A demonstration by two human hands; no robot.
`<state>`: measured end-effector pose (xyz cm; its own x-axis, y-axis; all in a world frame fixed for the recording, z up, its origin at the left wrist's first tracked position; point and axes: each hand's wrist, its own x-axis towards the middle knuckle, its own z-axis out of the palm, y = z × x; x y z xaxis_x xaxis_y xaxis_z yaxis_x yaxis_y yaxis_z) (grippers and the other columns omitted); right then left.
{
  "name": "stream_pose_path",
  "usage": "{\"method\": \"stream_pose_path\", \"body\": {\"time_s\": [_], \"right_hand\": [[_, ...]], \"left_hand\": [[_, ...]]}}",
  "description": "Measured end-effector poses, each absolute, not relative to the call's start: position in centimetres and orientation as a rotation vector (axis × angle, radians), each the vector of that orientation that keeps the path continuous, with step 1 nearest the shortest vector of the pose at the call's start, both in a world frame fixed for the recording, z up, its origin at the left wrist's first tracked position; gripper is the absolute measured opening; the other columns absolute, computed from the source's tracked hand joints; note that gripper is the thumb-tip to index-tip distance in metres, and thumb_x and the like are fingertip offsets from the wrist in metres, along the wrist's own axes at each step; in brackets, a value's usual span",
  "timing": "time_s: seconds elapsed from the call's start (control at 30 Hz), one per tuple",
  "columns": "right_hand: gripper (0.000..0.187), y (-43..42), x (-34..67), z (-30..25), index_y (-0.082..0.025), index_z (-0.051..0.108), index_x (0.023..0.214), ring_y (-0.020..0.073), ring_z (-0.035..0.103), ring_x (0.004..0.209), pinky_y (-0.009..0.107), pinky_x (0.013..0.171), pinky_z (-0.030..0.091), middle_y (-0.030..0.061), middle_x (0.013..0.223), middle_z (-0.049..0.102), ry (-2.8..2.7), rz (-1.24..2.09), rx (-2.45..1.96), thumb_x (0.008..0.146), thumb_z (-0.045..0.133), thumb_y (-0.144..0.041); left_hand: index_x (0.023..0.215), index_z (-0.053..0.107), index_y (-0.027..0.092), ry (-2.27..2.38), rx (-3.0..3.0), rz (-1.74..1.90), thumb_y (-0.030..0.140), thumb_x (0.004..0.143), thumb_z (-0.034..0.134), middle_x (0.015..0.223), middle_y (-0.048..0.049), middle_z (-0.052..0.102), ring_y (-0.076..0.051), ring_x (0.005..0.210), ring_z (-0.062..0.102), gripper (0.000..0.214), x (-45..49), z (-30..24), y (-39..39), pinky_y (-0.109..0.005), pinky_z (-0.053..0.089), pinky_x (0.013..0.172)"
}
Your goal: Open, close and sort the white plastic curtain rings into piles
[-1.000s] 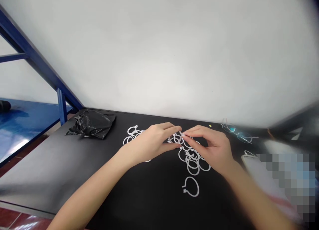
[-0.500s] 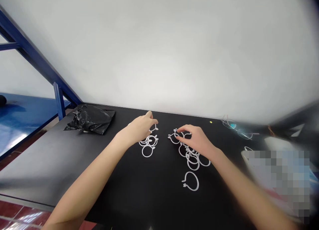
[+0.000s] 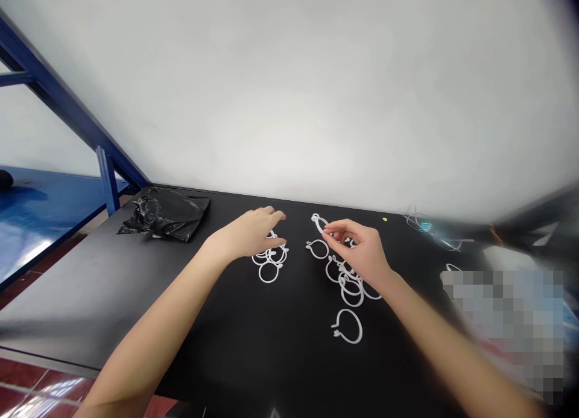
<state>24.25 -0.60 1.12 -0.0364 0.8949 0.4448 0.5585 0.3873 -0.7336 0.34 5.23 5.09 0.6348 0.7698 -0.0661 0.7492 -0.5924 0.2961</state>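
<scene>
Pinched between the thumb and fingers of my right hand (image 3: pixel 359 246) is a white open ring (image 3: pixel 318 220) with small clasp ends, lifted and tilted. Beneath that hand lies a loose pile of similar white rings (image 3: pixel 351 292), partly hidden by it. One single ring (image 3: pixel 319 249) lies just left of the pile, and a gapped ring (image 3: pixel 350 326) lies nearer me. My left hand (image 3: pixel 248 234) hovers with thumb and fingers apart over a smaller cluster of white rings (image 3: pixel 269 272). The hand covers part of this cluster and appears to hold nothing.
On the black table (image 3: pixel 253 339), a crumpled black plastic bag (image 3: pixel 169 216) sits at the back left. Eyeglasses (image 3: pixel 434 232) and a tiny yellow-green bit (image 3: pixel 384 219) lie at the back right. A blue metal frame (image 3: pixel 106 177) stands left, and a pale wall (image 3: pixel 294 104) rises behind.
My right hand has closed on a ring and raised it from the pile. My left hand has opened, letting go of a ring over the left cluster.
</scene>
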Motion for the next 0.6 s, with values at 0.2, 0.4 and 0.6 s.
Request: {"method": "stream_pose_path", "body": {"time_s": [0.2, 0.4, 0.6], "right_hand": [[0.007, -3.0, 22.5, 2.9, -0.023, 0.067, 0.084, 0.0172, 0.069, 0.072, 0.031, 0.071, 0.059, 0.0010, 0.078, 0.072, -1.672, 0.520, -0.987, 0.080, 0.070, -0.018], [0.010, -3.2, 23.4, 4.2, -0.021, 0.065, 0.084, 0.0171, 0.070, 0.073, 0.030, 0.068, 0.059, 0.0017, 0.080, 0.072, -1.774, 0.550, -0.968, 0.080, 0.067, -0.013], [0.022, -3.5, 23.4, 5.0, -0.020, 0.066, 0.103, 0.0159, 0.071, 0.074, 0.030, 0.071, 0.060, 0.0037, 0.086, 0.073, -1.766, 0.442, -1.002, 0.083, 0.065, -0.011]], "left_hand": [[0.122, 0.051, 0.023, 0.536, 2.158, 0.383, 0.046, 0.096, 0.043, 0.098, -0.0037, 0.067, -0.016, 0.081, 0.064, 0.036, 3.4, 6.4, 2.9, -0.025, 0.048, 0.066], [0.106, 0.055, 0.019, 0.547, 2.049, 0.408, 0.042, 0.093, 0.052, 0.081, 0.0010, 0.061, -0.011, 0.070, 0.055, 0.027, 4.0, 7.2, 2.2, -0.023, 0.042, 0.062], [0.098, 0.061, 0.019, 0.724, 2.172, 0.306, 0.046, 0.085, 0.064, 0.073, 0.0035, 0.064, -0.011, 0.063, 0.056, 0.030, 3.2, 7.8, 2.5, -0.022, 0.038, 0.057]]}}
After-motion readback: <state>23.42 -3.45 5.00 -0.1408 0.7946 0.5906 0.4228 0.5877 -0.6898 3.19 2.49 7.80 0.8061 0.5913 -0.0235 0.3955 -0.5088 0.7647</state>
